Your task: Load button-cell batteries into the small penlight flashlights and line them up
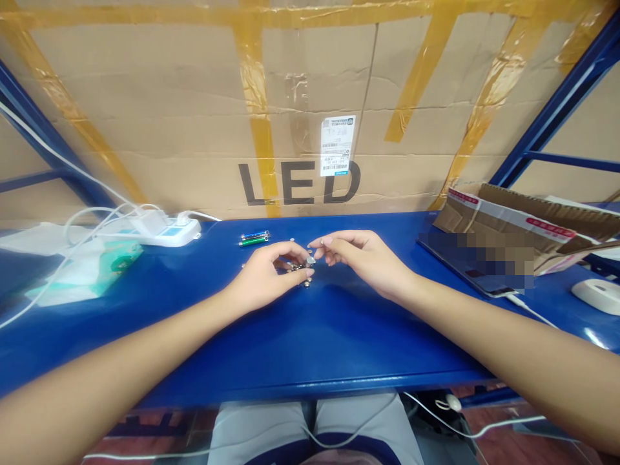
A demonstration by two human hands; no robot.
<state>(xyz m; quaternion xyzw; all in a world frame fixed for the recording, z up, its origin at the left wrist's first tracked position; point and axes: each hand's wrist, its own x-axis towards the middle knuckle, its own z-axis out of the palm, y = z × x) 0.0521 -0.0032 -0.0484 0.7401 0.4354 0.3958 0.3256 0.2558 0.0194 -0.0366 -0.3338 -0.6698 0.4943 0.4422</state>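
My left hand (271, 271) is curled over a small heap of round shiny metal pieces (307, 283), which look like button cells. Between its thumb and fingers sits a small silvery piece (310, 261), too small to name surely. Just to the right, my right hand (356, 252) has thumb and index finger pinched together. A tiny pale thing (322, 241) shows at those fingertips, and its kind cannot be made out. The two hands' fingertips nearly meet. Beyond my left hand lie a green metal tube (254, 241) and a blue metal tube (254, 235), side by side.
On the blue table (310, 349), a white power strip (179, 231) with cables and a green-white packet (87, 274) lie left. At right are a dark tablet-like device (465, 265), an open cardboard box (523, 223) and a white mouse (598, 296). A large carton (194, 116) stands behind.
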